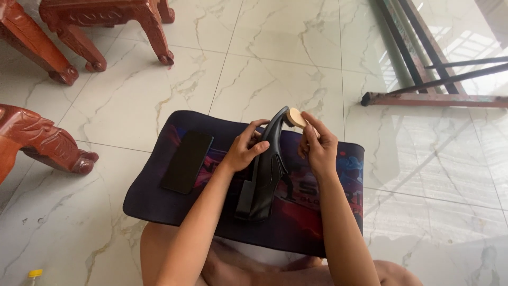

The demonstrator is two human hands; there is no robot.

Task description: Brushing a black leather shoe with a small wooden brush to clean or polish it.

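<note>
The person sat on a pale marble-patterned tile floor (pixel 275 58) with a dark printed mat (pixel 159 204) spread across the lap and floor. A black leather shoe (pixel 264 175) stood tilted on the mat, heel down near the person and toe raised away.

The left hand (pixel 244 151) had its grip closed around the upper middle of the shoe, thumb lying across the near side and fingers curled over the far side. The right hand (pixel 317 145) pinched a small round tan pad (pixel 296 117) between fingertips and thumb, the grip closed on it, and the pad touched the shoe's toe.

A black phone (pixel 187 161), a flat dark rectangle with its screen blank, lay on the left part of the mat, apart from the shoe. The mat's printing showed red, blue and purple patches with pale lettering, mostly to the right of and beneath the shoe.

Carved reddish wooden furniture legs (pixel 79 32) stood at the upper left and left edge. A rusty metal frame (pixel 434 98) lay on the floor at the upper right. A small yellow cap (pixel 35 274) showed at the bottom left corner.
</note>
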